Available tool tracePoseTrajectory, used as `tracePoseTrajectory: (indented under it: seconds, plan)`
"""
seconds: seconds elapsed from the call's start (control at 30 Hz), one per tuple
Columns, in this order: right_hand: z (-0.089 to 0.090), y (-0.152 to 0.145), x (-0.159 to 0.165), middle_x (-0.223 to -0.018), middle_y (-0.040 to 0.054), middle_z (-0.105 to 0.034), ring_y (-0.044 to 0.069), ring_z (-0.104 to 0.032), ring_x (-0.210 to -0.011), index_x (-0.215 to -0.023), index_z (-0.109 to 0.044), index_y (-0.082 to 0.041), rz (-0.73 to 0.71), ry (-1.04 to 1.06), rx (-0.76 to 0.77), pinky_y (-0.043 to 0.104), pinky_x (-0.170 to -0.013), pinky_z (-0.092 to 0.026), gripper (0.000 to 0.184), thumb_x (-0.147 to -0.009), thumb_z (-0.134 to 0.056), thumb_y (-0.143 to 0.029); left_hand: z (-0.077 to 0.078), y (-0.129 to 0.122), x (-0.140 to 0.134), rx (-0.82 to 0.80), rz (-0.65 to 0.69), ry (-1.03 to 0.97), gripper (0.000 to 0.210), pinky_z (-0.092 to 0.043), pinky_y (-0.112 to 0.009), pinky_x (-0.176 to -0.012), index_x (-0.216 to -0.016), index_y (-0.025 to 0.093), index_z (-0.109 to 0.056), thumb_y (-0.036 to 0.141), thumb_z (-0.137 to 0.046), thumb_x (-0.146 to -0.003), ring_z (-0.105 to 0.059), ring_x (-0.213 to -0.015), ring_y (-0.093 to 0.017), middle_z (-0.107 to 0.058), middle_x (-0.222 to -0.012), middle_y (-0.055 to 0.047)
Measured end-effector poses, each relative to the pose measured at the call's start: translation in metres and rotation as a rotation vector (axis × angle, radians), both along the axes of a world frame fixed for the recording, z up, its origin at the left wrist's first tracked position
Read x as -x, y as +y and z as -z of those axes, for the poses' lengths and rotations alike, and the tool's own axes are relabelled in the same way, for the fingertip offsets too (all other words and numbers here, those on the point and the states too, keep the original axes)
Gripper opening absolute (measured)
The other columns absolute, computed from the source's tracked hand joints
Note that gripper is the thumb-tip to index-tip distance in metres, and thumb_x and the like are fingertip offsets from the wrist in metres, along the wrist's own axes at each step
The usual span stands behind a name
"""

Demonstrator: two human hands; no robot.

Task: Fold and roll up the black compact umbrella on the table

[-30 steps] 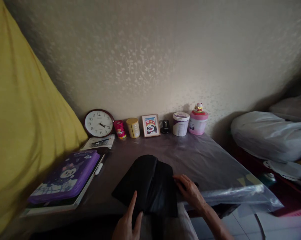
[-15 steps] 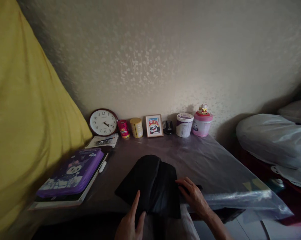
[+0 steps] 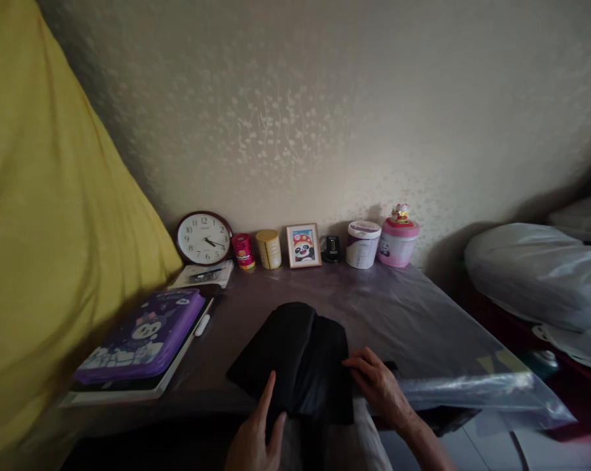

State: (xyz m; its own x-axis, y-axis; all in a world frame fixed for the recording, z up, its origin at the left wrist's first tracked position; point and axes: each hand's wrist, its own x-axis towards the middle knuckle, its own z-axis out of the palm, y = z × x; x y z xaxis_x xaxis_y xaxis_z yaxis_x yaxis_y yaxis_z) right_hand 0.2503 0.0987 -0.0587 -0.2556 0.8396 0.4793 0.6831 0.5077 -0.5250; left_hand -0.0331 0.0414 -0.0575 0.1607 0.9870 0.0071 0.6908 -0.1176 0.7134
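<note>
Right hand (image 3: 379,387) slid along folded black cloth (image 3: 288,353).

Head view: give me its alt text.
A left hand and a right hand touch a black, folded, cloth-like sheet at the near edge of a plastic-covered table. A round, white-faced clock and brown-framed panda picture stand behind.

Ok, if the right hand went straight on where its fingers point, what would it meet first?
The black cloth, most likely; the right hand points at its right edge, though contact is hard to tell.
</note>
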Motion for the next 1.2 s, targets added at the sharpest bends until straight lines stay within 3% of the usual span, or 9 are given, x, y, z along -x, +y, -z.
tracePoseTrajectory:
  seconds: [0.43,0.63,0.93,1.2]
  plan:
    - [-0.007,-0.009,0.005,-0.084,0.0029,-0.059,0.016,-0.062,-0.077,-0.090,-0.062,-0.026,0.021,0.003,-0.036,0.027,-0.069,-0.052,0.021,-0.091,-0.042,-0.021,0.015,-0.001,-0.005,-0.071,-0.111,-0.082,0.054,-0.044,-0.033,-0.099,-0.144,0.026,-0.020,0.030,-0.031,-0.091,-0.048,-0.124,-0.017,-0.044,-0.143,-0.004]
    - [-0.013,-0.008,0.006,-0.110,0.0072,-0.058,0.017,-0.063,-0.095,-0.091,-0.058,-0.025,0.018,0.070,-0.059,0.029,-0.080,-0.052,0.019,-0.092,-0.039,-0.019,0.011,-0.002,-0.006,-0.050,-0.107,-0.067,0.054,-0.043,-0.034,-0.100,-0.144,0.025,-0.020,0.032,-0.030,-0.092,-0.048,-0.125,-0.017,-0.046,-0.141,-0.005]
    - [-0.027,0.009,0.027,-0.122,0.0096,-0.059,0.017,-0.061,-0.106,-0.095,-0.048,-0.024,-0.073,0.195,-0.083,0.032,-0.088,-0.050,0.014,-0.094,-0.036,-0.019,0.005,-0.001,0.000,-0.071,-0.024,-0.049,0.054,-0.041,-0.026,-0.102,-0.144,0.021,-0.019,0.031,-0.032,-0.092,-0.044,-0.127,-0.014,-0.042,-0.143,-0.003]
    - [-0.056,0.039,0.054,-0.113,0.0089,-0.061,0.016,-0.060,-0.103,-0.100,-0.048,-0.024,-0.158,0.173,-0.205,0.032,-0.087,-0.049,0.015,-0.095,-0.035,-0.018,0.005,-0.002,-0.010,-0.088,-0.109,-0.131,0.053,-0.041,-0.026,-0.102,-0.143,0.020,-0.025,0.034,-0.030,-0.092,-0.046,-0.126,-0.014,-0.047,-0.140,-0.004]
